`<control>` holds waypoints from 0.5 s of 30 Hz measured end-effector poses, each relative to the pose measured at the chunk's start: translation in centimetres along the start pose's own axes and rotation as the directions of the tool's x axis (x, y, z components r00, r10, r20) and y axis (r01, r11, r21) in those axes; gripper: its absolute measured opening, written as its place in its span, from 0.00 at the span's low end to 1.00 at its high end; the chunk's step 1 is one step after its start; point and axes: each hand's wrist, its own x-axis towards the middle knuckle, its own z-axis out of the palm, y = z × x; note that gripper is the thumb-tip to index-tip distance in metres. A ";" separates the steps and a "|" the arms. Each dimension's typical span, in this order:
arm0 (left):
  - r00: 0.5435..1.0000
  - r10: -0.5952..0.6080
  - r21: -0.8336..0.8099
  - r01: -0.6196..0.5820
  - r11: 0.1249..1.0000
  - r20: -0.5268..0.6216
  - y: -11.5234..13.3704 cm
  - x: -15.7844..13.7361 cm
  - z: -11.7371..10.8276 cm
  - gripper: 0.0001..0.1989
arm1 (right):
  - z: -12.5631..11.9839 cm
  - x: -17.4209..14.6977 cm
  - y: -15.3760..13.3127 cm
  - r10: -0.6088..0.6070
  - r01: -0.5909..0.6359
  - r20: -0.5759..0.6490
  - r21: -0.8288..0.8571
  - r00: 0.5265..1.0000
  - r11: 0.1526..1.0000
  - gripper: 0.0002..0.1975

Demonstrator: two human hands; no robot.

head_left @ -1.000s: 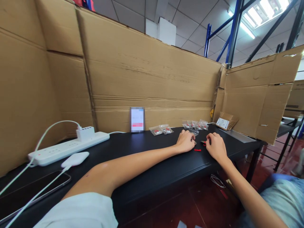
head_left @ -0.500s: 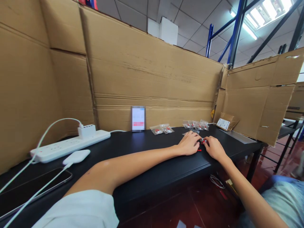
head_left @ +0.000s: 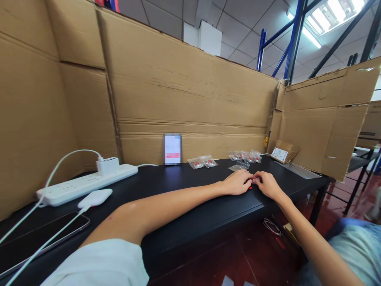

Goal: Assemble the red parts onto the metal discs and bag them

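Note:
My left hand (head_left: pixel 239 182) rests on the black tabletop with its fingers curled towards the right. Facing it, my right hand (head_left: pixel 266 184) has thumb and fingers pinched together, and the fingertips of both hands meet. Whatever lies between them is mostly hidden; only a small glint shows. A small red piece (head_left: pixel 250 188) lies on the table just below the left fingertips. Behind my hands is an empty-looking clear plastic bag (head_left: pixel 237 167), and past it lie several clear bags with small red items (head_left: pixel 244 156).
Two more clear bags (head_left: pixel 203 162) lie left of centre, near an upright screen (head_left: pixel 172 149). At far left are a white power strip (head_left: pixel 89 184), a white charging pad (head_left: pixel 95 197) and a phone (head_left: pixel 44 242). A labelled brown packet (head_left: pixel 284 152) leans at the right. Cardboard walls (head_left: pixel 190 91) surround the table (head_left: pixel 178 222).
My hands have come closer together, and the red and silver piece seen at my right fingertips is now mostly covered. My left hand has dropped slightly, showing more of the plastic bag behind it.

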 end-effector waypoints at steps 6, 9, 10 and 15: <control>1.000 0.016 -0.008 -0.016 1.000 0.011 0.1 0.0 -0.1 0.13 | -0.3 -0.5 -1.0 0.042 -0.041 0.003 -0.073 0.999 0.996 0.06; 1.000 0.000 -0.008 0.001 1.000 0.010 0.1 0.1 0.0 0.13 | -0.5 -0.7 -1.7 0.052 -0.053 -0.012 -0.168 0.999 0.984 0.08; 1.000 -0.006 -0.006 0.006 1.000 0.010 0.1 0.1 0.0 0.13 | -0.5 -0.7 -1.8 0.055 -0.057 -0.012 -0.195 0.998 0.979 0.09; 1.000 0.004 0.000 -0.004 1.000 0.017 -0.1 0.1 0.2 0.12 | -0.5 -0.6 -2.1 0.058 -0.053 0.008 -0.278 0.998 0.959 0.13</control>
